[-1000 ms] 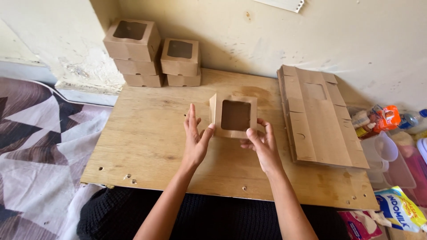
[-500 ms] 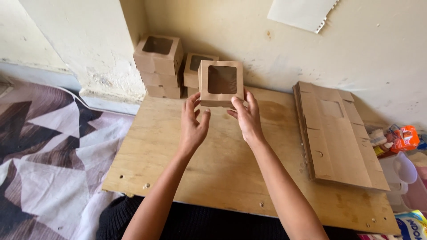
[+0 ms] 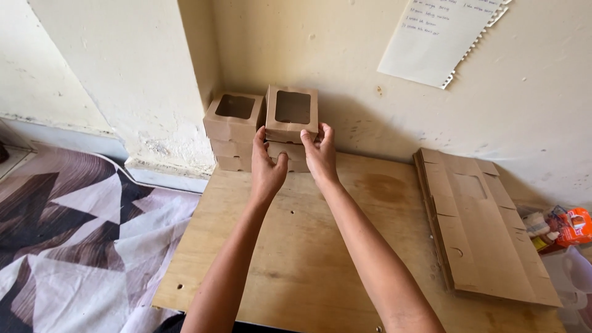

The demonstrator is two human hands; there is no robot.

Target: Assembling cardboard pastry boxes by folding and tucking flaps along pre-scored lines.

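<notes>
Windowed kraft box [image 3: 291,114] sits atop the right stack of boxes [image 3: 290,159] by the wall, left hand [image 3: 266,166] and right hand [image 3: 319,154] clasping its sides to square it; taller stack [image 3: 233,129] touching on its left, flat blanks [image 3: 484,228] on plywood board [image 3: 320,259]

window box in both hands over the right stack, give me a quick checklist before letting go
1. Both hands on the box: left hand and right hand grip the window box from either side: ok.
2. Box level: it looks slightly tilted: not ok.
3. Box lined up over the right stack: roughly above it, but fingers hide the edges: cannot tell.
4. Box resting on the stack: contact is hidden: cannot tell.
5. Left stack standing straight beside it: ok.
6. Flat cardboard blanks well clear on the wooden board: ok.
</notes>
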